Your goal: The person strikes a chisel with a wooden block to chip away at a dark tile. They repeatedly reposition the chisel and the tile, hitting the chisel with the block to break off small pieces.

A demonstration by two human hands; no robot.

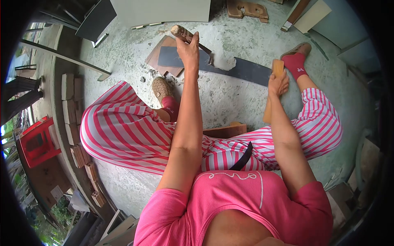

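My left hand point(188, 52) is closed round a tool with a rough, round wooden handle point(180, 33); its narrow dark end points down to the right over a long dark board point(250, 74). That board lies on the floor between my feet, its left end over a brown wooden piece point(154, 57). A pale, ragged patch point(223, 62) shows at the middle of the board. At the board's right end, my right hand point(279, 84) is closed on a yellowish length of wood point(278, 65), which sticks out above the fingers and runs down behind the wrist.
A brown wooden block point(225, 131) lies beside my legs. A cut-out wooden piece point(247, 11) and a pale panel point(164, 10) are at the back. Along the left ledge stand bricks point(69, 108) and a red plastic stool point(37, 141). A metal bar point(69, 59) slants in there.
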